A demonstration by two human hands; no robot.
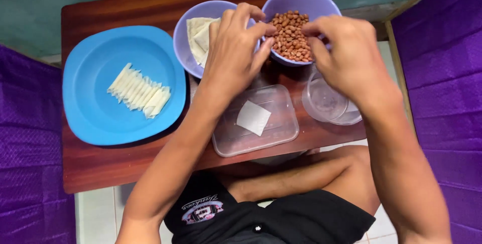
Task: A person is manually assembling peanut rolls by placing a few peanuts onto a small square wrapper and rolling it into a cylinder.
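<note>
Over the low wooden table [100,168] both of the person's hands meet at the purple bowl of peanuts [296,28]. Left hand [236,48] hangs above the gap between the two bowls, its fingers bunched together and its fingertips pinched at the near left edge of the peanut pile; whether a nut sits between them I cannot tell. Right hand [346,53] comes in from the other side, its fingers curled narrow and its thumb and forefinger tips touching the bowl's right rim, just beside the nuts. The two sets of fingertips are near each other, with the heap of red-brown peanuts between them.

Just left of the left hand, partly under its wrist, stands a second purple bowl [188,38] holding pale, flat wrapper sheets [198,35]. Below that hand's wrist lies a clear plastic lid [256,121], flat on the table, with one small square wrapper piece [253,117] resting on it. Under the right hand, beside the lid, stands a clear round container [326,103], part of it hidden by the wrist. Well apart to the left of both hands sits a blue plate [90,103] with a row of folded white pieces [139,91] laid side by side, slanting across its middle.
</note>
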